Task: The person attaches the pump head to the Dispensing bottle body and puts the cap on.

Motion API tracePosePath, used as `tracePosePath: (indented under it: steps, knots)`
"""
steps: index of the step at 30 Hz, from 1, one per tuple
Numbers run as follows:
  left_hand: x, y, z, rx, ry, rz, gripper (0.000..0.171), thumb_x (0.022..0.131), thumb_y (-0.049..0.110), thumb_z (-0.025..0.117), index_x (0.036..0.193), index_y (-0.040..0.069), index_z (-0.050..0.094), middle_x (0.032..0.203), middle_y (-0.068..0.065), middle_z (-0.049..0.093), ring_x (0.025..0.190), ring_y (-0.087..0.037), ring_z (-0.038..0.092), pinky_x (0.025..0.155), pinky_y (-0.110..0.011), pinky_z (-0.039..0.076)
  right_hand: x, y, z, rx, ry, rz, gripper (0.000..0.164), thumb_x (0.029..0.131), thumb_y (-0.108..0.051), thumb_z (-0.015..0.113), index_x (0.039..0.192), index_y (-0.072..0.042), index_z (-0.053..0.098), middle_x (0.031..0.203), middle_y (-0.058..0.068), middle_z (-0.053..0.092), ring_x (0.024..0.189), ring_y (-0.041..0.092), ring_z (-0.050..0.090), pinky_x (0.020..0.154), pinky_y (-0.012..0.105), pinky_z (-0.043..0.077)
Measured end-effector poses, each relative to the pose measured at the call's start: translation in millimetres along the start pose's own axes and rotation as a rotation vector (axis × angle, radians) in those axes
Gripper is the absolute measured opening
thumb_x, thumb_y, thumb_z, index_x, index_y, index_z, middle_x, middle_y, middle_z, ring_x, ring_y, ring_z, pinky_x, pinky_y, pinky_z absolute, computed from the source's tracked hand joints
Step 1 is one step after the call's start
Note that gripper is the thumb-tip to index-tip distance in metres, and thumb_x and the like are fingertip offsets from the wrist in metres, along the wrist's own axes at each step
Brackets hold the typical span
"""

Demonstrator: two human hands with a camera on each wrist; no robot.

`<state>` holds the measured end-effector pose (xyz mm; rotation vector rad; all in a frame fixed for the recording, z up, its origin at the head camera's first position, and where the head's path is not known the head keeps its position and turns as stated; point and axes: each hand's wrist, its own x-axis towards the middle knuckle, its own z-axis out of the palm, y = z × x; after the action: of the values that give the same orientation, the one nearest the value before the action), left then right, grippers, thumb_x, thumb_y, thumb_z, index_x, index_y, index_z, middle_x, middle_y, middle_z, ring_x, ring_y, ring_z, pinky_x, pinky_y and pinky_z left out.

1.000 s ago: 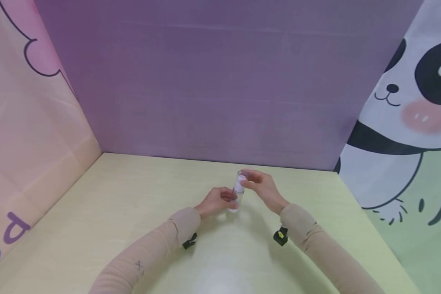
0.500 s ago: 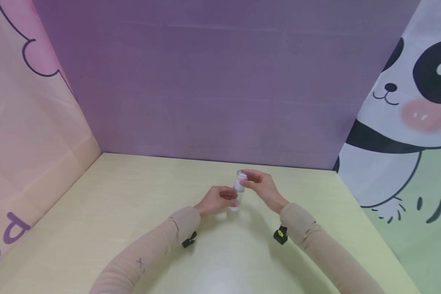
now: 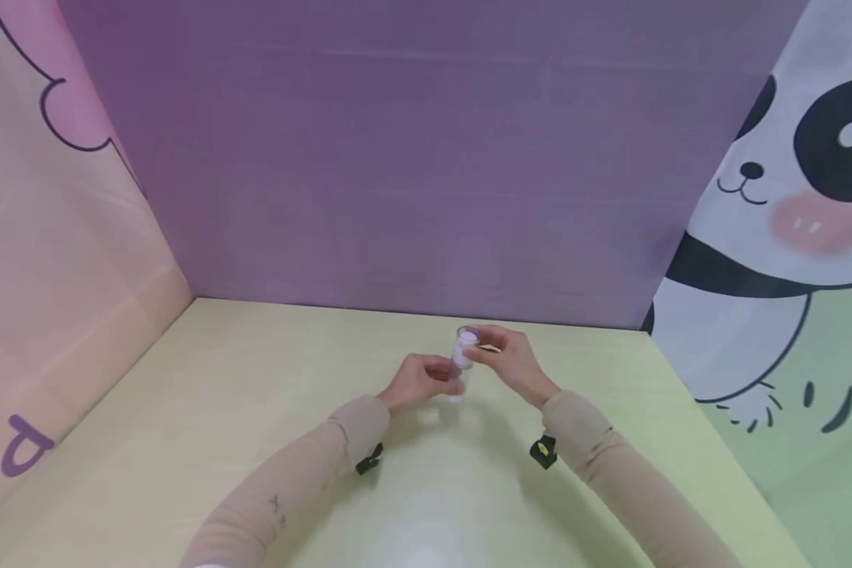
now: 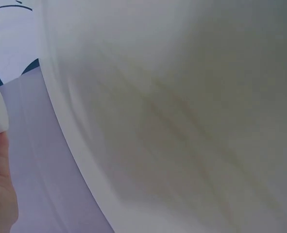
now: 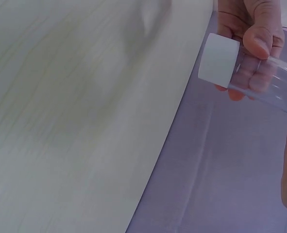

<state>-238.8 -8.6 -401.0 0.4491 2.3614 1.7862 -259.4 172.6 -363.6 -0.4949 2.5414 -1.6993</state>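
A slim clear cylindrical bottle [image 3: 461, 349] is held up between both hands near the middle of the head view, tilted a little. Its upper part looks white inside a clear wall, and a white end piece [image 5: 219, 60] closes the lower end. My left hand [image 3: 416, 383] pinches the lower clear section between thumb and fingers. Up at the top, my right hand [image 3: 513, 363] grips the bottle from the right with thumb and fingertips. The left wrist view catches only part of a hand [image 4: 0, 194] and the white end piece at its left edge.
Below the hands lies a pale wood-grain table [image 3: 291, 339]. A purple backdrop [image 3: 426, 158] rises behind it. Printed cloth panels stand at both sides, the right one with a panda [image 3: 760, 237]. Dark devices [image 3: 543, 451] hang under the wrists.
The bottle and both hands have risen slightly. Its top has tipped toward the head camera, so the round rim shows more. Both hands keep their hold.
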Motion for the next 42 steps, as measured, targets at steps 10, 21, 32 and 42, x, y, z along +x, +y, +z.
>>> tracePosePath:
  steps: [10,21,32,42]
  knots:
    - [25.0,-22.2,1.2,0.073,-0.028,-0.002,0.037,0.073,0.025,0.076,0.106,0.01,0.066,0.101,-0.004,0.068,0.092,-0.013,0.063,0.083,-0.029,0.05,5.3,5.5,-5.2,-0.015,0.007,-0.012,0.049,0.074,-0.032,0.074,0.116,-0.009,0.061,0.112,0.01,0.065,0.104,0.02,0.059,0.087,0.032,0.048]
    - [38.3,-35.8,10.7,0.24,-0.075,-0.046,0.026,0.07,0.017,0.077,0.092,0.009,0.065,0.091,-0.001,0.067,0.085,-0.011,0.06,0.08,-0.028,0.049,10.6,28.8,-2.9,-0.025,-0.102,0.035,0.044,0.078,-0.016,0.071,0.118,-0.006,0.058,0.115,0.012,0.062,0.104,0.021,0.057,0.084,0.031,0.05]
    - [42.8,-38.4,12.1,0.288,-0.07,-0.015,0.025,0.068,0.013,0.079,0.088,0.007,0.064,0.089,-0.003,0.067,0.086,-0.014,0.06,0.081,-0.029,0.049,16.9,43.0,-0.5,-0.04,-0.09,-0.003,0.046,0.074,-0.02,0.074,0.116,-0.007,0.06,0.113,0.01,0.063,0.104,0.02,0.057,0.086,0.031,0.05]
    - [47.1,-37.0,12.1,0.285,-0.075,-0.025,0.028,0.067,0.01,0.078,0.09,0.005,0.063,0.093,-0.005,0.067,0.09,-0.016,0.061,0.083,-0.03,0.048,17.9,42.0,-1.0,-0.037,-0.092,0.005,0.045,0.074,-0.021,0.075,0.115,-0.008,0.061,0.114,0.009,0.063,0.106,0.021,0.057,0.086,0.031,0.05]
